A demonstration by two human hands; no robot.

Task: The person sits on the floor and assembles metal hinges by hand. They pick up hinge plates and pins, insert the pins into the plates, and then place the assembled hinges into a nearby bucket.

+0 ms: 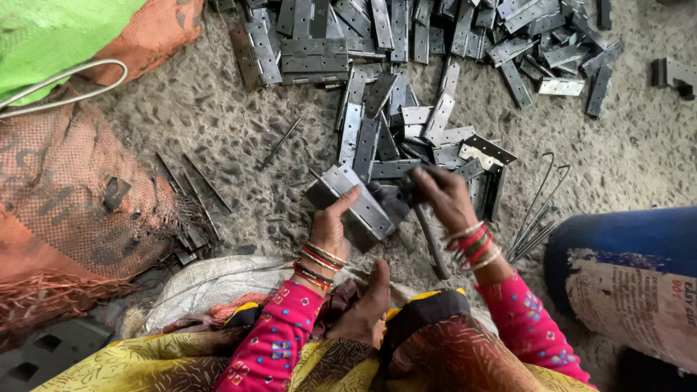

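My left hand (333,225) grips a grey metal hinge (354,199), holding it tilted just above the rough floor. My right hand (444,196) pinches the far end of a dark metal pin (431,243) at the hinge's knuckle; the pin slants down toward me. Both wrists wear red and gold bangles, and the sleeves are pink. A big pile of flat metal hinge plates (406,43) spreads across the floor beyond my hands, with more plates (417,138) right behind them. My bare foot (367,305) rests between my knees.
Loose thin pins (196,181) lie on the floor at left beside an orange mesh sack (65,196). Bent wire rods (537,210) lie at right, next to a blue drum (632,261). A green cloth (58,29) fills the top-left corner.
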